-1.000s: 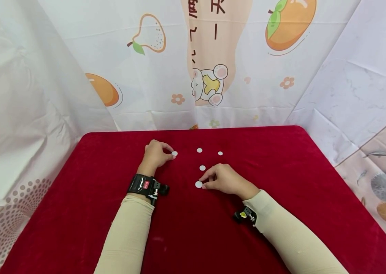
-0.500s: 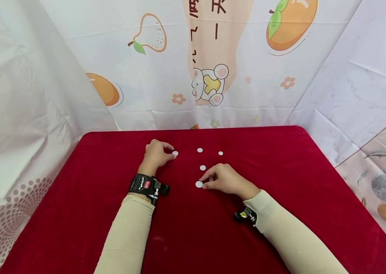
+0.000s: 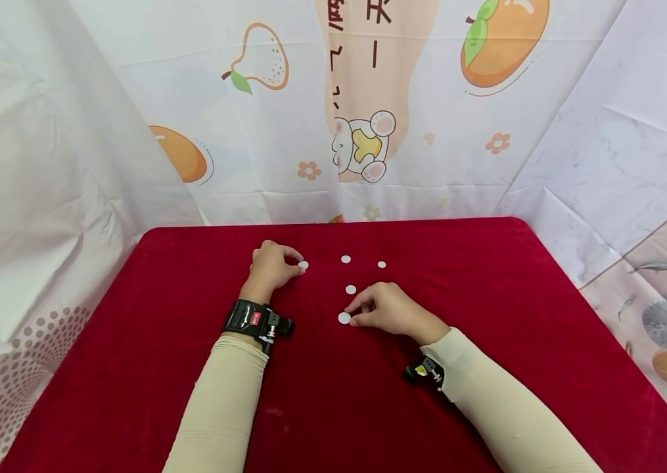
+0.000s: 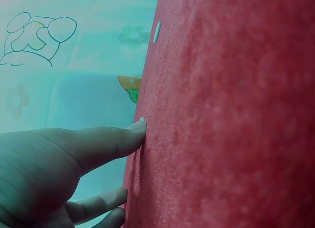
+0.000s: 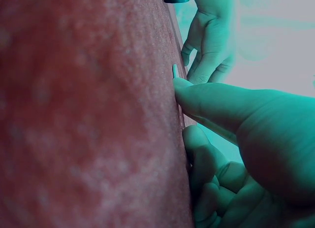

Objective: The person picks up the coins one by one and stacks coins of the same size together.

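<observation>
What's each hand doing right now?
Left hand: pinches the leftmost white disc between thumb and finger.
Right hand: pinches the front white disc between thumb and finger.

Matt, rough pile is shown by the dark red velvet-like tablecloth (image 3: 457, 282); smooth, matt faces by the small round white discs (image 3: 344, 318). The long cream cloth sleeves (image 3: 516, 407) are matt, the white fruit-printed fabric curtain (image 3: 203, 52) creased.

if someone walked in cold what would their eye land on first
Probably the deep red cloth filling the lower half of the head view, dotted with five small white discs. The left hand pinches the leftmost disc; the right hand pinches the nearest disc. A white fruit-print curtain hangs behind.
</observation>
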Demonstrator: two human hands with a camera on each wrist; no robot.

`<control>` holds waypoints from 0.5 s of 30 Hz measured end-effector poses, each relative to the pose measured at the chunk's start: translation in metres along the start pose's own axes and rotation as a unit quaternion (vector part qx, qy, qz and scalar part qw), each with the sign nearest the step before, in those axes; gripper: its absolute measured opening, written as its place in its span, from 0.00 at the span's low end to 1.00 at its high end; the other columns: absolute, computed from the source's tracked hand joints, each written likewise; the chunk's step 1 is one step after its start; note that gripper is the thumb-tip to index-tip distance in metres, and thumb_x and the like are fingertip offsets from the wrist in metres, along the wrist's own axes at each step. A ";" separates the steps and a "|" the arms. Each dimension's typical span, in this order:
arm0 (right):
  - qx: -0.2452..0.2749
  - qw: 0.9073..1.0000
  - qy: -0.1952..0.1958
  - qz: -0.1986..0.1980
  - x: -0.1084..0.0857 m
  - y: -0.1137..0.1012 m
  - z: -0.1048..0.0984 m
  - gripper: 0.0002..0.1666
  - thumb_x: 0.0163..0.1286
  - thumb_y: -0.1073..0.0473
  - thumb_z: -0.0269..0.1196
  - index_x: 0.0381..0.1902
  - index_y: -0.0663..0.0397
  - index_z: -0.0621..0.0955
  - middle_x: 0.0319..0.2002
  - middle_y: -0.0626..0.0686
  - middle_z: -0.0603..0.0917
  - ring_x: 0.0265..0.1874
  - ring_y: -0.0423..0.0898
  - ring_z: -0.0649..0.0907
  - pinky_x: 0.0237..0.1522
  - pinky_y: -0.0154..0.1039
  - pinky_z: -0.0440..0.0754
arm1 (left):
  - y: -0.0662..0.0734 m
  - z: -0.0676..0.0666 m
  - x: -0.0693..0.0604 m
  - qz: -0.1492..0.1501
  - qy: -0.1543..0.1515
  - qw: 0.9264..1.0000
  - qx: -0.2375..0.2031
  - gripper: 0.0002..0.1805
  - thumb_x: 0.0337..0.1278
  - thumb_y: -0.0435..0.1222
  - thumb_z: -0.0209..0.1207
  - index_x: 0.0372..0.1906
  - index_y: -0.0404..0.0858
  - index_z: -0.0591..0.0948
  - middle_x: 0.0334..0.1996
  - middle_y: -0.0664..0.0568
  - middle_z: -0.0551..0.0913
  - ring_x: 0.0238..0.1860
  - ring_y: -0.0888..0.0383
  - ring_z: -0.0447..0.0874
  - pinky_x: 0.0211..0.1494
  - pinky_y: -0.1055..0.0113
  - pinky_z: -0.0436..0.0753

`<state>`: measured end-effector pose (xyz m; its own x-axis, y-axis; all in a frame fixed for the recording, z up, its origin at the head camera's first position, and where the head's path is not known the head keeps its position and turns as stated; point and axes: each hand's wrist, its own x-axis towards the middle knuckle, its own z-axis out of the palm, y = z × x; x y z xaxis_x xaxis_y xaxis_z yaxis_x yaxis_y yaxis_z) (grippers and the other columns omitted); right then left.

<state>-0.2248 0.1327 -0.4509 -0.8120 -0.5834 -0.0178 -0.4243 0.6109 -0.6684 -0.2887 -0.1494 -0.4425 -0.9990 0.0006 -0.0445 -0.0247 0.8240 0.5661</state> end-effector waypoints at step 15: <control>-0.005 1.000 0.004 -0.010 0.000 0.002 0.000 0.10 0.63 0.55 0.77 0.42 0.36 0.92 0.22 0.38 0.84 0.22 0.36 0.77 0.27 0.32 0.74 | -0.001 0.000 0.002 0.010 0.000 1.000 0.009 0.12 0.62 0.47 0.70 0.47 0.50 0.91 0.62 0.40 0.72 0.65 0.38 0.65 0.60 0.38 0.73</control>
<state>-0.2260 0.1336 -0.4528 -0.8063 -0.5915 0.0006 -0.4440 0.6046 -0.6613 -0.2904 -0.1502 -0.4437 -0.9993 0.0176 -0.0342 -0.0043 0.8334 0.5527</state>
